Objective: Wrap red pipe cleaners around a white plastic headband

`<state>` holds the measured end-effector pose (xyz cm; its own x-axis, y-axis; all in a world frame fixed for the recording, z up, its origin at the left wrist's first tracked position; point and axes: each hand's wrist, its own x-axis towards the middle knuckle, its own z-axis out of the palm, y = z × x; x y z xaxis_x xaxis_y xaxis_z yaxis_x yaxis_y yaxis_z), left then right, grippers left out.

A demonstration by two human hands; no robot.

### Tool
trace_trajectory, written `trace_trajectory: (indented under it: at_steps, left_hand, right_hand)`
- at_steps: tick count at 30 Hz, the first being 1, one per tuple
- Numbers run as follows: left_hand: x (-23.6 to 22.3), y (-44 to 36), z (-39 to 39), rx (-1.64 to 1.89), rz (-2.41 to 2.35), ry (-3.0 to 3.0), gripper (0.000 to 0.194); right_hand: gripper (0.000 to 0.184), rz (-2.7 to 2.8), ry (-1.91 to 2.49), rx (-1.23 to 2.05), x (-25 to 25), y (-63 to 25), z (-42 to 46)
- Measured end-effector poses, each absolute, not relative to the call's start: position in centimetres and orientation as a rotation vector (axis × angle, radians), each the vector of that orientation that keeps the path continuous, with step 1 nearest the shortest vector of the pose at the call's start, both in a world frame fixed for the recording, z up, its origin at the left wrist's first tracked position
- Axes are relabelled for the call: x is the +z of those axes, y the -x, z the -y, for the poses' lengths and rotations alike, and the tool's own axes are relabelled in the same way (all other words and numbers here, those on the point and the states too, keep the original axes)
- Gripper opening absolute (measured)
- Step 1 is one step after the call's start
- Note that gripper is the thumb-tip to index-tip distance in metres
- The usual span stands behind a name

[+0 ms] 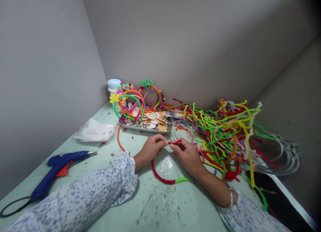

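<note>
Both hands meet at the middle of the table, pinching a red pipe cleaner (pixel 176 142). My left hand (pixel 151 150) has thumb and index finger closed on its left part. Thumb and fingers of my right hand (pixel 188 155) are closed on its right part, where a short red length shows along the fingertips. Below the hands curves a headband (pixel 160 178), wrapped in fuzzy red with a bright green end at the right. Its upper left part passes behind my left hand, so I cannot tell whether it joins the pinched piece. A small clear plastic piece (pixel 167 164) lies inside the curve.
A metal tray (pixel 145 128) of shells stands at the back, with several colourful headbands (pixel 130 95) on it and a blue-lidded jar (pixel 114 84) behind. Tangled pipe cleaners (pixel 215 131) and wire coils (pixel 288 155) lie right. At left are a blue glue gun (pixel 55 168) and a plastic bag (pixel 95 131).
</note>
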<state>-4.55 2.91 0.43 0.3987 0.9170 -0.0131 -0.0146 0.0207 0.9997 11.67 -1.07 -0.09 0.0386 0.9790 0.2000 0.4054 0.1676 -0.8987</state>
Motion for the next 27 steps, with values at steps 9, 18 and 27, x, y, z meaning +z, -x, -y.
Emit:
trace_trajectory:
  at_steps: [9,18,27]
  left_hand:
    - [0.37,4.54,-2.95,0.9,-0.887,-1.343,0.016]
    - [0.5,4.5,-2.81,0.906,-0.877,-1.335,0.016]
    - [0.61,4.54,-2.75,0.891,-0.873,-1.349,0.017]
  right_hand:
    - [0.02,1.421,1.324,0.985,0.37,-11.54,0.95]
    - [0.024,1.338,1.278,1.143,0.12,-11.92,0.77]
    - [0.023,1.125,1.184,1.404,0.13,-11.75,0.58]
